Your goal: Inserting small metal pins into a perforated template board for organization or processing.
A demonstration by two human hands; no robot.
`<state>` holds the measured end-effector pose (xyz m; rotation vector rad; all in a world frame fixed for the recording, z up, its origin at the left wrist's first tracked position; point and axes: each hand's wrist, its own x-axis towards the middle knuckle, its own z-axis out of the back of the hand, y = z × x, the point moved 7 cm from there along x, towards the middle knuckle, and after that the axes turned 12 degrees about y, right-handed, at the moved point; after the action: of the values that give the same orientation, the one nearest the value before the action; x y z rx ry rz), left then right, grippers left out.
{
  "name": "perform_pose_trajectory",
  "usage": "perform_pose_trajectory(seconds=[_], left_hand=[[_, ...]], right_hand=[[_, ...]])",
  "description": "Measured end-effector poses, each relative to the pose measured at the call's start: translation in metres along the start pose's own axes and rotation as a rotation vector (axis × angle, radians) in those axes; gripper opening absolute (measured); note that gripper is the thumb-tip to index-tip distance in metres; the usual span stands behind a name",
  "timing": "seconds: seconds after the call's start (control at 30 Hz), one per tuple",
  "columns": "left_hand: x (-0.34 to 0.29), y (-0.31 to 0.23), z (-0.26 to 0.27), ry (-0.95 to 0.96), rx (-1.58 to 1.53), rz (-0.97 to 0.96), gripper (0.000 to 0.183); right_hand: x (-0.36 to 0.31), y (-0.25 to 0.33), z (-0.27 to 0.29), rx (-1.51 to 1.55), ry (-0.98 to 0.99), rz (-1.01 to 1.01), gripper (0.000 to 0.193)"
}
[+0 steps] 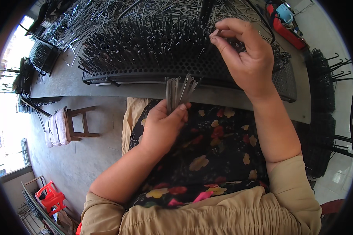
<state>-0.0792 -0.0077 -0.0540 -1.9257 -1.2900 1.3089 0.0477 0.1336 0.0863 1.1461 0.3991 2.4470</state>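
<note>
A: Where were the metal strips (180,92)?

B: In the L hand (162,127), fingers closed round 1 upright bundle, tops fanned a bit, nr the front edge of the black perf. tray (215,71).

A: And the R hand (250,62)?

B: Raised over the tray's R part, thumb & index tips nearly meeting; couldn't tell if they held anything.

A: Tray contents?

B: Packed w/ dark hooked rods (141,45), mostly upright; holes showed along the front. Behind: a heap of loose rods (88,21) on the grey table (62,86). Far L, a 2nd, smaller rack (43,55) w/ dark pcs.

A: Hard to see?

B: Strips' lower ends: hidden in the fist. Some hooked rods: blocked by the R hand. Heap: cut off up top. Smaller rack's pcs: too small to make out.
</note>
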Motion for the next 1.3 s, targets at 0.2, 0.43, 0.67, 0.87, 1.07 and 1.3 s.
perform_pose_trajectory(seconds=[0.2,0.43,0.67,0.87,1.07,1.3], left_hand=[[-0.003,0.0,0.0,-0.022,0.028,-0.002,0.009],[-0.004,0.002,-0.004,-0.012,-0.004,-0.011,0.01],[-0.009,-0.003,-0.006,-0.001,-0.074,-0.134,0.01],[-0.01,-0.008,-0.023,0.076,-0.072,-0.16,0.011],[-0.01,-0.004,-0.021,0.069,-0.102,-0.146,0.012],[-0.005,0.003,-0.019,0.081,-0.078,-0.091,0.01]], right_hand=[[-0.003,0.004,0.0,-0.072,-0.012,0.025,0.021],[-0.005,0.004,-0.009,-0.226,0.082,0.102,0.015],[-0.033,0.024,-0.014,0.139,0.131,-0.336,0.016],[-0.076,0.008,-0.053,0.965,0.309,-0.761,0.014],[-0.062,-0.004,-0.024,1.012,0.06,-0.726,0.018],[-0.046,-0.027,0.018,0.714,-0.185,-0.439,0.02]])
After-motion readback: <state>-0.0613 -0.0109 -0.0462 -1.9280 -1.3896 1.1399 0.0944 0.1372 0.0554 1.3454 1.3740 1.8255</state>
